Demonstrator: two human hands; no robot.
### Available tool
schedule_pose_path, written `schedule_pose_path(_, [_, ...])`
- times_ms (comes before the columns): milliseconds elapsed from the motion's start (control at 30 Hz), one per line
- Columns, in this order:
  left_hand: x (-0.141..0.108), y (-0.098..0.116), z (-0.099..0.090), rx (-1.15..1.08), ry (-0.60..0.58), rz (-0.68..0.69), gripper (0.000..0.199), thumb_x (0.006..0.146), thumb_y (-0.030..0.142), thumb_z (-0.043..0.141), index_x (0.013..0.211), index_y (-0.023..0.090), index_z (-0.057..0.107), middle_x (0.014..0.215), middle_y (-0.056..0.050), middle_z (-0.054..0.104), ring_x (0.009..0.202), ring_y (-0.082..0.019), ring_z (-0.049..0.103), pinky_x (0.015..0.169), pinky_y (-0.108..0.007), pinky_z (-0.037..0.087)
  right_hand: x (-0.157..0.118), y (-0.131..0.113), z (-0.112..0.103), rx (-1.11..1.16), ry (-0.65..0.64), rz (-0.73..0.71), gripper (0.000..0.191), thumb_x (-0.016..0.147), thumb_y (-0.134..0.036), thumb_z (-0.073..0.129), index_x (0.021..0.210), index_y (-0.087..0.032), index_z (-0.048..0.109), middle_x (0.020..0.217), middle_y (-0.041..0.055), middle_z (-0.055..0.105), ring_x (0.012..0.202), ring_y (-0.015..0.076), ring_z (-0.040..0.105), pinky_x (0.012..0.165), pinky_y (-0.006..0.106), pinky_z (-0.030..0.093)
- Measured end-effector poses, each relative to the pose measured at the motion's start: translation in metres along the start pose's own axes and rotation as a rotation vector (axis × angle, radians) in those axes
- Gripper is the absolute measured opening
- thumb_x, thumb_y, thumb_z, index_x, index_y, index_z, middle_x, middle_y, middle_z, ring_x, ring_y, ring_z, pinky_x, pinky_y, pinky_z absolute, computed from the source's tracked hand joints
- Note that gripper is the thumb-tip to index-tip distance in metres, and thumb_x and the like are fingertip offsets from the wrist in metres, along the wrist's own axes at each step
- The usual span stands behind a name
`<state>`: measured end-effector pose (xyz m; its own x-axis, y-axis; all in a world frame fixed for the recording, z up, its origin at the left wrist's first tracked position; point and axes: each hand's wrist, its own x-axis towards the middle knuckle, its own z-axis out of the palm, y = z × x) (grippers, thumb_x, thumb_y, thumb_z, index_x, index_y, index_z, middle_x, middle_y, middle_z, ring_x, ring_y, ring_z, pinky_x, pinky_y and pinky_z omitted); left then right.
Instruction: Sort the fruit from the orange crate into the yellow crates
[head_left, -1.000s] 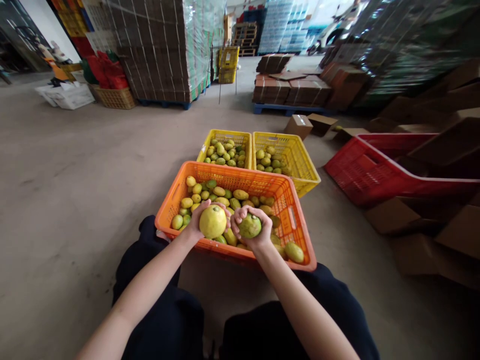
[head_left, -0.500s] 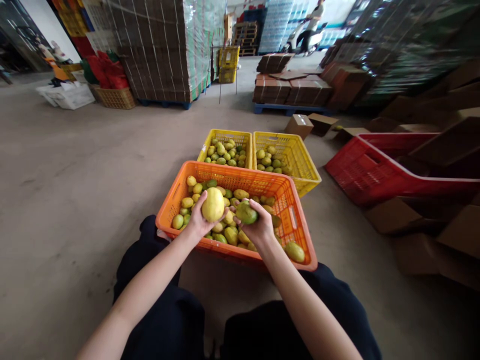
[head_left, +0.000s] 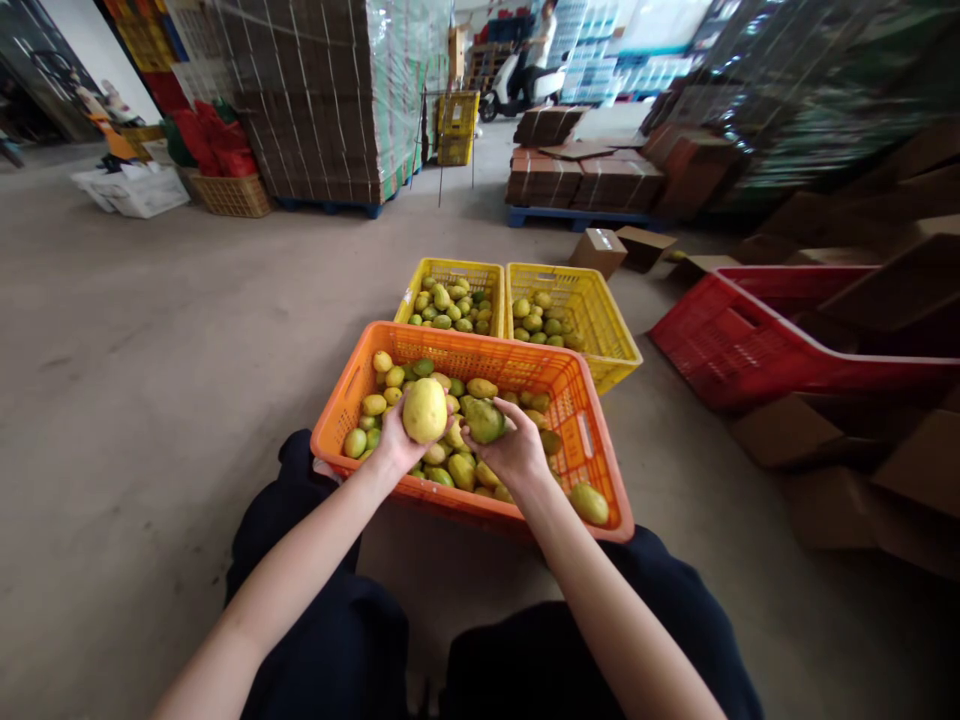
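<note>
My left hand is closed round a large, smooth yellow oval fruit. Beside it, my right hand grips a smaller green-yellow fruit between thumb and fingers. Both fruits are held over an orange plastic crate, a small gap apart. Several similar yellow and green fruits lie loose in that crate, partly hidden by my hands. One larger yellow-green fruit sits in its near right corner.
Behind the orange crate stand a left yellow crate and a right yellow crate, both holding fruit. A red crate and cardboard boxes are on the right. Farther back, a person on a white scooter passes stacked pallets.
The green-yellow fruit has turned in my right hand, showing a yellower side. My left hand has barely moved. In the background, the scooter and its rider have moved left.
</note>
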<state>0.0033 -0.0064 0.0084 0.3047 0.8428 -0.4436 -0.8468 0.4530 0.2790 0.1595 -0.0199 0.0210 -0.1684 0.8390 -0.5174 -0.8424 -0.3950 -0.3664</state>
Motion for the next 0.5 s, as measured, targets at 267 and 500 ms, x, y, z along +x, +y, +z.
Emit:
schedule_pose_path(267, [-0.005, 0.001, 0.000, -0.040, -0.034, 0.003, 0.041, 0.094, 0.043, 0.047, 0.119, 0.014, 0.063, 0.090, -0.009, 0.071, 0.076, -0.019, 0.070, 0.074, -0.035, 0.059, 0.007, -0.001, -0.009, 0.022, -0.038, -0.037, 0.011, 0.083, -0.024, 0.055, 0.079, -0.016, 0.062, 0.067, 0.0075, 0.070, 0.064, 0.0213, 0.068, 0.051, 0.030, 0.055])
schedule_pose_path(500, [-0.004, 0.003, -0.002, 0.090, -0.144, -0.071, 0.037, 0.092, 0.039, 0.047, 0.112, 0.013, 0.064, 0.080, -0.008, 0.071, 0.068, -0.020, 0.070, 0.056, -0.028, 0.056, 0.003, 0.000, -0.011, -0.019, -0.173, 0.015, 0.004, 0.073, -0.017, 0.059, 0.069, -0.017, 0.060, 0.063, 0.0024, 0.066, 0.055, 0.0159, 0.062, 0.044, 0.024, 0.049])
